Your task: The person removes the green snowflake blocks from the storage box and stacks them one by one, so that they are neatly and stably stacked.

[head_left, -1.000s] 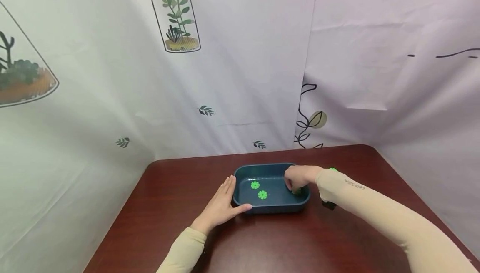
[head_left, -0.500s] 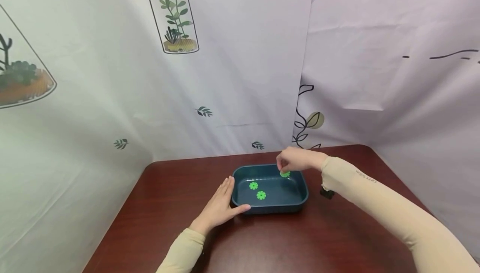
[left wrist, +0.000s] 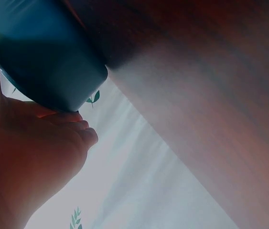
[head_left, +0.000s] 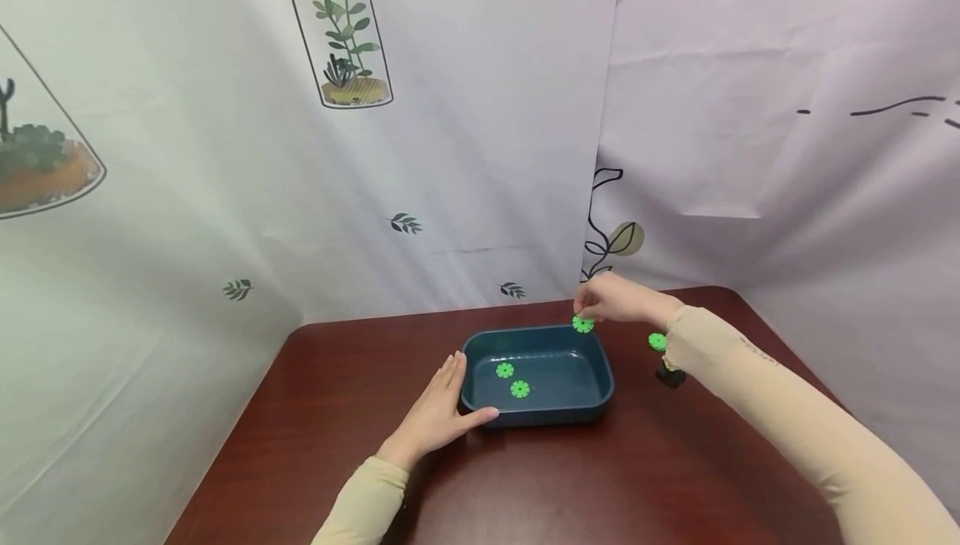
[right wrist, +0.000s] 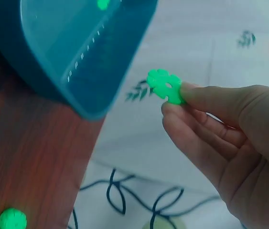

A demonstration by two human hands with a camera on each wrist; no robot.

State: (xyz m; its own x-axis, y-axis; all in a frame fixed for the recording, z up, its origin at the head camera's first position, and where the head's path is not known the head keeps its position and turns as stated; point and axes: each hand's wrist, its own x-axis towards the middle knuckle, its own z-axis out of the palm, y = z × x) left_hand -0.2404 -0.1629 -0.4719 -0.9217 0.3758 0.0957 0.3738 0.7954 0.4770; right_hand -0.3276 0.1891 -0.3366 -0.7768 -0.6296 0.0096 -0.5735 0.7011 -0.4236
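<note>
My right hand (head_left: 617, 297) pinches a green snowflake disc (head_left: 582, 324) between thumb and fingertips, raised over the back right corner of a dark teal rectangular dish (head_left: 540, 417). In the right wrist view the disc (right wrist: 165, 87) shows its notched edge and centre hole, with the dish (right wrist: 89, 107) beside it. Two more green snowflake discs (head_left: 520, 389) lie flat on the dish's floor, toward its left. My left hand (head_left: 435, 416) rests against the dish's left end, fingers extended along the wall and thumb on the front rim.
Another green snowflake disc (head_left: 657, 342) lies on the dark red table (head_left: 360, 387), right of the dish and near my right wrist. A black device (head_left: 671, 376) sits under that wrist. White printed cloth (head_left: 487, 178) hangs behind the table and at both sides.
My right hand has come up out of the dish's right end holding a disc, then moved right and back past the rim. The left hand stays on the dish.
</note>
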